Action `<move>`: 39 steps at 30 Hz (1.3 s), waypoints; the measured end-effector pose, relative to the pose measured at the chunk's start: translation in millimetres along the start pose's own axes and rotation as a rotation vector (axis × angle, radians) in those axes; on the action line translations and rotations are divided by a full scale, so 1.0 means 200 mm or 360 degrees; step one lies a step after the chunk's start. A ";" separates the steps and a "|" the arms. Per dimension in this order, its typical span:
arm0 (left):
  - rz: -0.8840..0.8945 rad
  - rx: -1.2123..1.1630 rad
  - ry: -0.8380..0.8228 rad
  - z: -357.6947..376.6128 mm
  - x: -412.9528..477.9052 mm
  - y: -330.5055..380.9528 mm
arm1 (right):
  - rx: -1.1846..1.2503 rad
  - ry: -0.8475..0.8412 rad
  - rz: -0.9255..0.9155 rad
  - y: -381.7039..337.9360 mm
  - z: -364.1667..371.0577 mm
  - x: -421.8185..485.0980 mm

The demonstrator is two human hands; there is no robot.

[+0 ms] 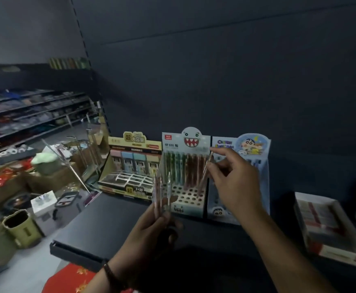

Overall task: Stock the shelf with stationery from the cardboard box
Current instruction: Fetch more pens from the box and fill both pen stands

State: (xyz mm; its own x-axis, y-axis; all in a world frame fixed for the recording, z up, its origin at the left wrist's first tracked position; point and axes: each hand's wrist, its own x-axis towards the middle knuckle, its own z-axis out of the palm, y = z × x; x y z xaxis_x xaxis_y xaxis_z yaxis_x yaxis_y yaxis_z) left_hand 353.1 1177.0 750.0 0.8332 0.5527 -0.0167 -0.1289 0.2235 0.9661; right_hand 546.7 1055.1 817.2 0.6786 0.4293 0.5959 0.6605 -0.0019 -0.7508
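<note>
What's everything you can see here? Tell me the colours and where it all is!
dark shelf board: one, near-black, under the boxes.
yellow cardboard display box: one, yellow, shelf left.
pale blue monster-face pen box: one, shelf middle.
standing pens: many, green and brown, in its back rows.
blue cartoon display box: one, right of it.
flat white-and-red box: one, shelf far right.
olive-yellow cup: one, lower left.
bundle of pens: a few, pinkish-clear, front centre.
single pen: one, brownish, above the monster-face box.
left hand: grips the bundle.
right hand: pinches the single pen.
</note>
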 end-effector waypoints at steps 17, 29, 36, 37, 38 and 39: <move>-0.0116 -0.0098 -0.0605 -0.33 0.48 0.04 | -0.0655 0.0069 0.0200 0.04 0.42 0.10; -0.0183 -0.0293 -0.0603 -0.32 0.43 0.05 | -0.0472 0.0055 0.0232 -0.10 0.42 0.05; -0.0167 -0.0306 -0.0749 -0.35 0.42 0.06 | 0.0379 -0.0414 0.0617 -0.11 0.46 0.05; -0.0148 -0.0307 -0.0771 -0.36 0.42 0.07 | 0.0434 -0.0440 0.0600 -0.11 0.46 0.06; -0.0137 -0.0306 -0.0786 -0.37 0.42 0.06 | 0.0434 -0.0472 0.0555 -0.11 0.46 0.06; -0.0132 -0.0307 -0.0800 -0.37 0.42 0.06 | 0.0409 -0.0508 0.0499 -0.12 0.46 0.07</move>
State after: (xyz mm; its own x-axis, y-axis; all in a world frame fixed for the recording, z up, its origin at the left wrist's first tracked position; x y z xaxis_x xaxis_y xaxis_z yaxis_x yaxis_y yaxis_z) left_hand 380.8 1285.7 741.7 0.9931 0.0854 0.0803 -0.1090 0.4192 0.9013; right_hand 511.7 1143.8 816.8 0.6729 0.6981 0.2446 0.3139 0.0300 -0.9490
